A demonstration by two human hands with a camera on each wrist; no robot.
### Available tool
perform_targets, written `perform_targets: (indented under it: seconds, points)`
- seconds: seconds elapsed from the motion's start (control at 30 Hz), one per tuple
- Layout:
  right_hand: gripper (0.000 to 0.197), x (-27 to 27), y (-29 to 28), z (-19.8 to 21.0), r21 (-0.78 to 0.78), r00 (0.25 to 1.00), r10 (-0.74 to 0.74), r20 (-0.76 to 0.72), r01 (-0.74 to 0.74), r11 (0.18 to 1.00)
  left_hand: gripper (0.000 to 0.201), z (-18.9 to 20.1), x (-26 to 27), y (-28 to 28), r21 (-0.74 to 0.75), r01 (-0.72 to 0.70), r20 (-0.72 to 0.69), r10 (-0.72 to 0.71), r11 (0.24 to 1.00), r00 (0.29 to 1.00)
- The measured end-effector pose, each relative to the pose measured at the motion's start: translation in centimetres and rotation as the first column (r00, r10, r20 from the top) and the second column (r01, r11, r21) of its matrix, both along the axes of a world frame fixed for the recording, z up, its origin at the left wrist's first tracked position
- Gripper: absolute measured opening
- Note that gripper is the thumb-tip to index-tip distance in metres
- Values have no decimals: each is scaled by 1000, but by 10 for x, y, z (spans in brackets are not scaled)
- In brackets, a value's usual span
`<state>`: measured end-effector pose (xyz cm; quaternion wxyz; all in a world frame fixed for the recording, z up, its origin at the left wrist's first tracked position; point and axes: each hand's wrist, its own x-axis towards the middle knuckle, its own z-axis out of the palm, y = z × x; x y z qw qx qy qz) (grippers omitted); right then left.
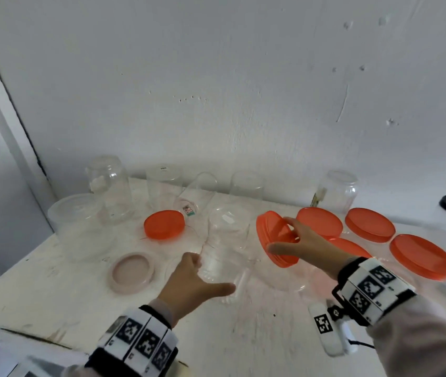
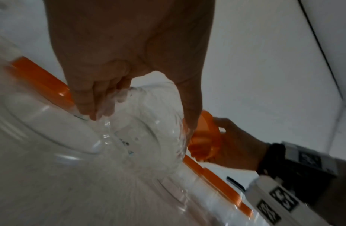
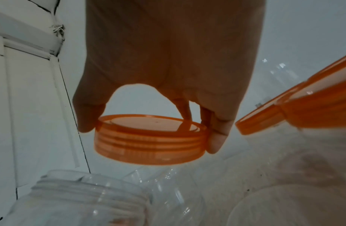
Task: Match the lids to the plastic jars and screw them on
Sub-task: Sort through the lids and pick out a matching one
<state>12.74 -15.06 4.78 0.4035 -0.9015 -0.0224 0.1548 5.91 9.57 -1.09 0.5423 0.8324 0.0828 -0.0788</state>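
Observation:
A clear plastic jar point(image 1: 228, 240) leans in the middle of the white table point(image 1: 53, 289). My left hand point(image 1: 208, 277) grips it low down, thumb on one side and fingers on the other. The left wrist view shows the left hand point(image 2: 141, 110) wrapped round the jar point(image 2: 149, 137). Just right of the jar, my right hand point(image 1: 281, 236) holds an orange screw lid point(image 1: 270, 240) by its rim, tilted on edge. From the right wrist, the lid point(image 3: 149, 145) hangs between thumb and fingers point(image 3: 216, 137), above the jar's threaded mouth point(image 3: 81, 192).
Several orange-lidded jars point(image 1: 423, 255) crowd the right side. Another orange lid point(image 1: 164, 224) and a pink lid point(image 1: 132, 272) lie left of centre. A wide clear tub point(image 1: 77, 221) stands at the left, with several clear jars point(image 1: 110, 186) along the wall. A white tagged device point(image 1: 328, 333) lies near the front.

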Motion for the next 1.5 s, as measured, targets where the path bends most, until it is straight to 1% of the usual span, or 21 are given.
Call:
perform_targets:
  seconds: [0.03,0.1,0.2,0.27,0.37,0.43,0.5,0.6,0.63,0.7,0.73,0.8,0.93,1.07,1.17,1.3,1.37,1.47,1.5]
  points:
    - [122,-1,-2,1,-11,1000,9,3,-9,1000,95,-2,2,-9,44,29,7,-29,999,1000]
    - [117,-3,-3,1,-49,999,32,19,-31,998,97,-5,3,-23,132,81,21,-84,988,996]
    - [109,-7,-3,2,-127,997,69,29,-65,990,102,-12,4,-40,218,146,48,-161,965,986]
    - [106,-8,-2,4,-173,995,96,31,-89,981,105,-17,4,-46,234,179,54,-197,955,979]
    - [105,-10,0,10,-211,990,143,18,-136,968,108,-24,4,-49,214,208,57,-225,954,973]
    - [106,-12,3,13,-234,981,193,-4,-188,954,109,-26,4,-48,231,222,68,-243,947,968]
    - [107,-13,8,16,-290,969,247,-26,-244,925,106,-26,4,-46,238,240,94,-268,941,959]
    - [109,-14,19,17,-387,946,321,-51,-315,866,98,-22,3,-46,184,282,174,-313,942,934]
    - [109,-15,23,17,-415,937,344,-62,-338,844,89,-22,4,-48,139,297,212,-321,945,923]
    - [109,-15,30,18,-461,919,383,-89,-379,803,65,-22,4,-49,81,297,288,-307,952,907]
    - [109,-14,34,18,-482,912,397,-104,-396,781,58,-22,5,-49,62,296,312,-300,953,902]
    - [109,-13,41,19,-521,897,419,-138,-426,740,52,-20,6,-49,19,310,345,-297,951,890]
    - [109,-10,53,21,-577,878,447,-173,-458,676,60,-22,6,-47,-22,312,370,-282,950,885]
    - [109,-10,60,21,-607,861,469,-197,-483,631,57,-23,2,-45,-42,279,333,-250,959,909]
    - [110,-11,63,19,-629,851,481,-212,-496,599,59,-25,1,-43,-54,273,300,-245,960,922]
    - [111,-11,64,18,-640,849,479,-223,-499,585,61,-28,4,-43,-38,276,277,-255,960,926]
    - [112,-11,65,17,-648,846,483,-226,-501,574,65,-30,4,-43,-32,244,252,-228,969,941]
    - [113,-11,66,15,-646,851,475,-225,-495,581,83,-31,4,-43,-12,206,194,-199,979,960]
    - [113,-11,65,14,-642,854,470,-221,-491,589,85,-32,4,-44,-10,201,185,-196,980,963]
